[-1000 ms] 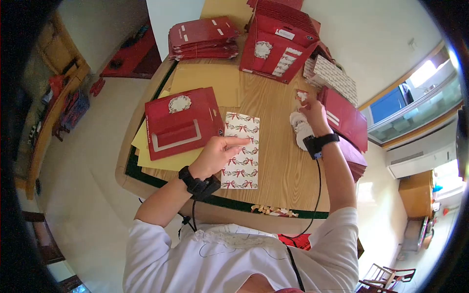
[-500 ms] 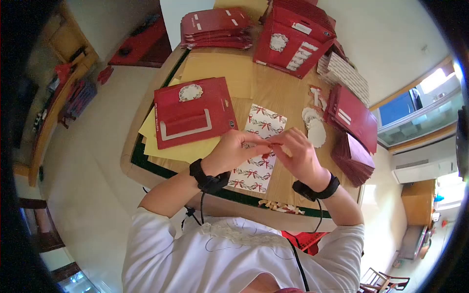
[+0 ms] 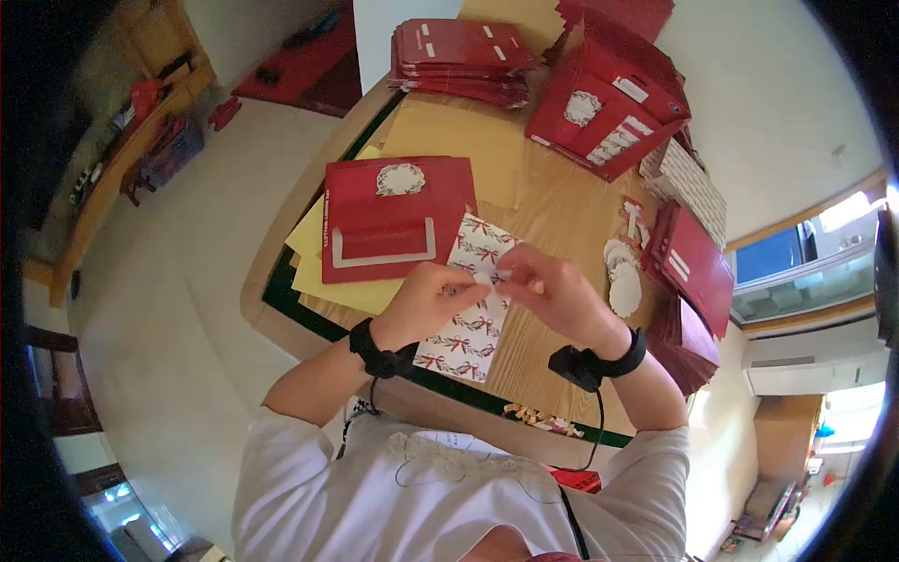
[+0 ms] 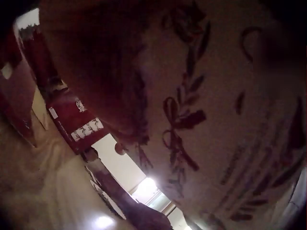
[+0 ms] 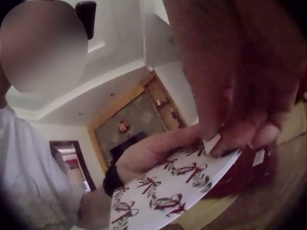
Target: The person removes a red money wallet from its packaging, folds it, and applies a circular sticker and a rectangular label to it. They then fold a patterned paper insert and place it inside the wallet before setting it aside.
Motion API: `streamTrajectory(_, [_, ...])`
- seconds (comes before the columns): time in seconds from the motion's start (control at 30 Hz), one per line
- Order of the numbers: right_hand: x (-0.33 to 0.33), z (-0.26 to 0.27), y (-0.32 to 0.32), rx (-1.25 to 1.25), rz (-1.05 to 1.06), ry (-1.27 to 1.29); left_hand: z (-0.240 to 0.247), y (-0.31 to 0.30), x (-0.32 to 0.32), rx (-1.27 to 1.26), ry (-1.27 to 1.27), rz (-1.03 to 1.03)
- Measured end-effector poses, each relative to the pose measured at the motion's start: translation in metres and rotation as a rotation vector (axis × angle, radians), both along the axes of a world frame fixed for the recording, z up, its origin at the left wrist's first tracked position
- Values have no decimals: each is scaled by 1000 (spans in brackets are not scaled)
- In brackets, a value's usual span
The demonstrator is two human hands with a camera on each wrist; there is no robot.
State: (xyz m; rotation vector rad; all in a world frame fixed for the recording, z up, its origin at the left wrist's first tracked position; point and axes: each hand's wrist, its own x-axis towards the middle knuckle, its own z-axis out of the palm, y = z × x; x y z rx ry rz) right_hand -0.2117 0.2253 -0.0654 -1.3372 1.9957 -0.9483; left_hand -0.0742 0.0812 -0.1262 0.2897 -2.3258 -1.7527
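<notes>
A white card (image 3: 459, 351) printed with rows of red bows and green garlands stands tilted over the table's front half. My left hand (image 3: 421, 304) grips it from the left side, thumb over the printed face. At the card's upper part, my right hand (image 3: 562, 295) pinches a small white piece (image 5: 211, 143) between thumb and fingertips, against the printed face in the right wrist view. The fingertips of both hands nearly meet there. Filling much of the left wrist view is the card's dark, close-up pattern (image 4: 180, 124).
A red folder (image 3: 384, 215) lies on yellow sheets left of the card. White scalloped cutouts (image 3: 625, 286) and a red-edged cutout (image 3: 632, 220) sit to the right, beside red folders (image 3: 698, 258). Behind stand a red box (image 3: 609, 103) and a red stack (image 3: 459, 56). Small scraps (image 3: 543, 420) line the front edge.
My right hand has come from the cutouts on the right to the card and now pinches a small white piece. My left hand, earlier lying over the card, grips it; the card has tilted.
</notes>
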Motion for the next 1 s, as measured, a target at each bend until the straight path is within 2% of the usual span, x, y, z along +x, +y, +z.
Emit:
streamTrajectory(0.03, [1, 5, -3, -17, -24, 102, 0, -1, -1, 17, 4, -31])
streamTrajectory(0.13, [-4, 8, -7, -10, 104, 135, -1, 1, -5, 3, -24, -72])
streamTrajectory(0.23, [-3, 0, -7, 5, 66, 18, -7, 5, -10, 71, 52, -73])
streamTrajectory(0.33, [-20, -11, -11, -74, -113, -448, -10, 6, -9, 98, 69, -17])
streamTrajectory(0.43, [-55, -25, -24, -61, -161, -408, -7, -1, -4, 192, -82, -43])
streamTrajectory(0.53, [-106, -61, -51, -177, -210, 116, -4, 1, -3, 317, -128, -107])
streamTrajectory(0.63, [-138, -90, -80, -219, -158, 534, -2, 3, -6, 359, -116, -126])
streamTrajectory(0.73, [-151, -101, -98, -205, -98, 654, -5, -1, -7, 345, -158, -145])
streamTrajectory(0.83, [-161, -108, -105, -32, -65, 673, -4, -3, -7, 337, -107, -136])
streamTrajectory(0.93, [-172, -111, -104, -58, 58, 776, -2, -4, -9, 308, -119, -150])
streamTrajectory(1.0, [-167, -109, -102, -74, 35, 759, -4, -5, -11, 289, -141, -169])
